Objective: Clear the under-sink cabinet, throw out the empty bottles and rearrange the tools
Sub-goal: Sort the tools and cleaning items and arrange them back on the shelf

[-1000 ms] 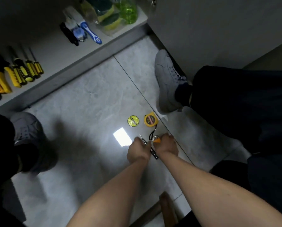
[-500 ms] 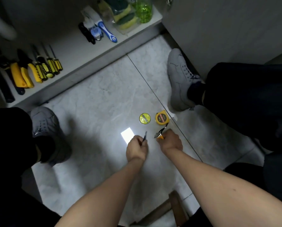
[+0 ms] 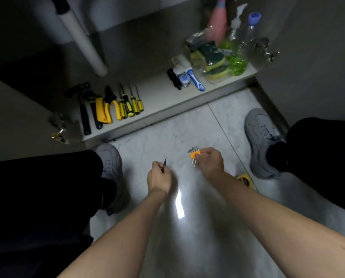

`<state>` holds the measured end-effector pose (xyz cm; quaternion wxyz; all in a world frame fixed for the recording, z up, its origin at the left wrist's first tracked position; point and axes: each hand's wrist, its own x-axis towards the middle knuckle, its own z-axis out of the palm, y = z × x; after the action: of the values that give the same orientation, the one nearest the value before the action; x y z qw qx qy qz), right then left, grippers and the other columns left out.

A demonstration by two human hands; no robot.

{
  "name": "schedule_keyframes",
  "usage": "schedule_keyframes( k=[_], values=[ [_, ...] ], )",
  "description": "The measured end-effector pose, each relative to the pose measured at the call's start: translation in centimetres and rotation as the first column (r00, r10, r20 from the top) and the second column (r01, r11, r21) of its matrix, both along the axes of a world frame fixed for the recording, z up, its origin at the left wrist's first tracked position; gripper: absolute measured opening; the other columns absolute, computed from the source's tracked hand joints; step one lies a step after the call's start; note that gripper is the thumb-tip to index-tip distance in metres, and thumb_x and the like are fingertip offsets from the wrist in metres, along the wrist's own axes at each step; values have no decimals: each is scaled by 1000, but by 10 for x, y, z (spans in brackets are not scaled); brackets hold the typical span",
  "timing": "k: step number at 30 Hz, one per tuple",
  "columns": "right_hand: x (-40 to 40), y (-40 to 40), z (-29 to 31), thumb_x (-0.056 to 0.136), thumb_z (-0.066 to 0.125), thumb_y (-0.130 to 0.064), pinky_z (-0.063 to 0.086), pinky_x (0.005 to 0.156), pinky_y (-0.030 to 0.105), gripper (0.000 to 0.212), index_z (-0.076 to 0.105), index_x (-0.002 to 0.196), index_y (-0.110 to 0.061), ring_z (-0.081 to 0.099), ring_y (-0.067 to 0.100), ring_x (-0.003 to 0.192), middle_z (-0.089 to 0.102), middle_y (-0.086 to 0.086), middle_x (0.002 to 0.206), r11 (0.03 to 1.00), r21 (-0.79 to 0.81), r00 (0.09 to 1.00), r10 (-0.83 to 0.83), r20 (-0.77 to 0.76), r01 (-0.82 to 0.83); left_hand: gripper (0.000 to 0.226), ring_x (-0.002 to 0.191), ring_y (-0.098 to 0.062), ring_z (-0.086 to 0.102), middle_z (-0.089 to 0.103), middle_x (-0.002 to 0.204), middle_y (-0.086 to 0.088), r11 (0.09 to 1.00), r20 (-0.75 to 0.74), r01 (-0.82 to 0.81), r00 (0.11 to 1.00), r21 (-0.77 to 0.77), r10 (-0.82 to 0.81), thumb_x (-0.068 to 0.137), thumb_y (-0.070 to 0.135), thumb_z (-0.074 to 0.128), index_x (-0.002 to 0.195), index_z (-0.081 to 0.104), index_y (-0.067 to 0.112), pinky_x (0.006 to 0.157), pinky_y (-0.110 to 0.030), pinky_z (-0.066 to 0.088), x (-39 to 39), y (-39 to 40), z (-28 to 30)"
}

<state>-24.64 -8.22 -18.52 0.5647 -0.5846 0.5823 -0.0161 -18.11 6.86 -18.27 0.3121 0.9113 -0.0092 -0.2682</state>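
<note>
While both hands (image 3: 160,178) (image 3: 210,162) hold tools, bare floor (image 3: 157,141) fronts the cabinet edge (image 3: 167,115).

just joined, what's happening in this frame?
A person crouches on the tile floor in front of the open under-sink cabinet. The right hand holds a set of hex keys in an orange holder; the left hand pinches a thin dark tool, too small to identify. On the cabinet floor, a hammer, pliers and screwdrivers lie in a row at left, with sponges and bottles at right. A yellow tape measure lies on the tiles beside the right forearm.
</note>
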Motion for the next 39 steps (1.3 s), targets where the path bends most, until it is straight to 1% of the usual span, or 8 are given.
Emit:
schedule_keyframes(
  k=[8,11,18,21,24,30,34,39],
  values=[
    [159,-40,12,81,74,-13,57,91,48,11,68,86,-20,71,32,96,74,8,98,982,-88,976,180,119,-170,10,90,-31,67,68,95,-11,997,71,26,997,-77,-20,93,14,61,89,57,21,86,-46,57,155,-8,26],
    [213,-50,21,84,77,-10,58,89,49,19,64,78,-22,72,31,93,73,6,92,956,-142,945,279,171,-257,10,87,-32,69,71,91,-12,997,215,60,975,-44,-49,93,23,61,83,59,21,82,-44,59,211,-28,38],
    [257,-61,12,83,75,-25,57,89,39,14,63,78,-24,71,29,94,74,6,97,833,-323,889,454,-66,-449,24,88,-32,71,73,90,-16,996,196,1,980,-90,16,89,27,69,87,69,3,83,-43,59,301,-85,43],
    [251,-56,6,80,75,-36,53,82,32,15,65,88,-28,67,26,94,72,0,96,734,-449,853,500,-151,-510,31,90,-31,70,73,94,-14,991,120,22,993,-134,-6,89,34,70,98,71,4,86,-43,58,319,-110,42],
    [246,-51,2,82,76,-39,54,81,34,23,66,100,-29,67,23,90,71,-5,92,678,-507,826,546,-136,-532,21,66,-25,72,74,72,-12,982,59,-38,997,-184,49,91,25,67,80,71,8,71,-41,61,327,-121,38],
    [251,-63,9,86,76,-31,54,86,39,26,66,110,-28,66,22,97,70,-6,99,693,-506,837,534,-118,-513,23,79,-31,71,72,90,-12,997,185,1,983,-79,13,79,35,71,84,70,12,74,-43,62,327,-134,44],
    [248,-72,10,86,75,-29,53,89,39,19,67,104,-30,66,22,100,71,-7,96,735,-465,857,502,-115,-493,26,75,-31,71,71,82,-11,984,219,161,960,79,-175,78,38,73,70,63,16,72,-45,62,325,-139,46],
    [246,-75,9,86,76,-28,52,90,38,18,69,103,-29,65,22,100,72,-5,97,765,-443,873,479,-93,-468,25,67,-25,73,73,69,-10,949,173,274,938,157,-300,84,32,73,74,70,9,70,-42,63,317,-137,43]
  ],
)
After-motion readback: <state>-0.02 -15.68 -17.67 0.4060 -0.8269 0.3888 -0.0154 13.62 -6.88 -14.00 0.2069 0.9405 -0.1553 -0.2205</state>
